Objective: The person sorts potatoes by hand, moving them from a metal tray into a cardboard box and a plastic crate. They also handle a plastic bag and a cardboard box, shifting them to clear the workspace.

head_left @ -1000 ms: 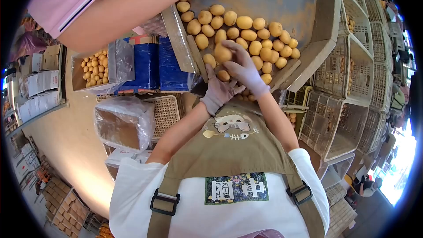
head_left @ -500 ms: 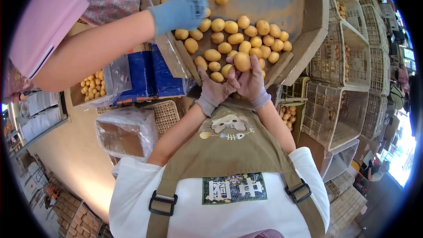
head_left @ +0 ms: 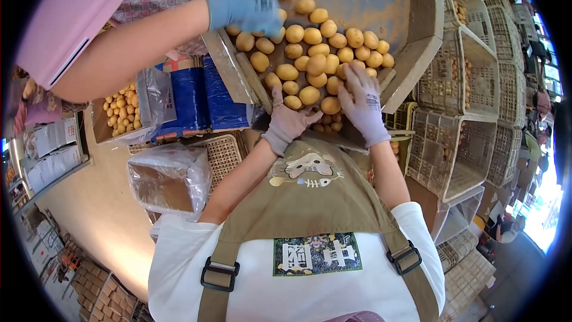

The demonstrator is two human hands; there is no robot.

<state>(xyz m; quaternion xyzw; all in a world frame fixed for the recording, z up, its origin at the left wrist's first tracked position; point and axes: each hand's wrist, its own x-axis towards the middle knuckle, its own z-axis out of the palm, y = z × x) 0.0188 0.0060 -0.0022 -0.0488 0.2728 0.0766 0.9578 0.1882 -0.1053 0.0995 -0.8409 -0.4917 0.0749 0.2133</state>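
Several yellow potatoes (head_left: 287, 72) lie together at the near end of a sloped metal tray (head_left: 381, 0) with raised edges. My left hand (head_left: 287, 120), in a pale glove, is at the tray's near opening, fingers apart, touching the lowest potatoes. On the right, my gloved right hand (head_left: 363, 104) rests with spread fingers against the potatoes at the near right edge. One potato (head_left: 330, 105) sits between the two hands. More potatoes (head_left: 331, 120) show below the opening, partly hidden.
A co-worker's blue-gloved hand (head_left: 247, 12) reaches over the tray's left side. A box of potatoes (head_left: 98, 125) and blue packs (head_left: 185, 98) stand left. A plastic-lined box (head_left: 170, 182) is lower left. Stacked plastic crates (head_left: 465, 161) line the right.
The large potato I held is out of my fingers and lies among the others. My hands have parted, the right moving right. The co-worker's hand shifted slightly, and more potatoes lie near the tray's upper left.
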